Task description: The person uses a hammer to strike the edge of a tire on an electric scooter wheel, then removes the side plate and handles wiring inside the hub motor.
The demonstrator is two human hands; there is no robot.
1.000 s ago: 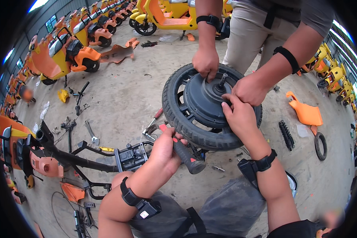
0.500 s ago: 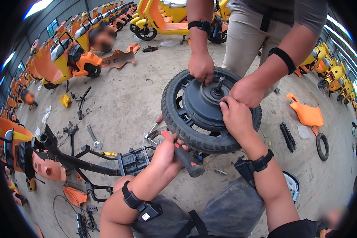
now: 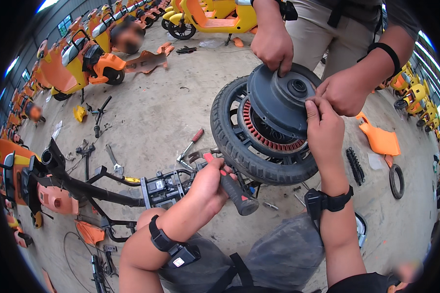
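Observation:
My left hand (image 3: pixel 211 188) is wrapped round the red and black grip of a hammer (image 3: pixel 238 196), whose metal head lies beside the tire. A spoked scooter wheel (image 3: pixel 230 151) with a black tire stands tilted in front of me. Its round dark hub motor cover (image 3: pixel 275 105) is lifted off, baring a ring of red copper windings (image 3: pixel 253 128) inside. My right hand (image 3: pixel 326 129) pinches the cover's near right edge. Across from me, a co-worker's two hands (image 3: pixel 274 46) also grip the cover, one at its far edge and one at its right.
A stripped scooter frame (image 3: pixel 107 202) lies at left, near an adjustable wrench (image 3: pixel 115 161) and a red-handled ratchet (image 3: pixel 190 146). To the right are an orange panel (image 3: pixel 379 139), black shock absorbers (image 3: pixel 355 166) and a loose tire (image 3: pixel 397 180). Rows of scooters (image 3: pixel 210 22) stand behind.
The hub motor cover has come up off the wheel, raised by the co-worker's hands and my right hand, and the windings now show. My left hand keeps the hammer.

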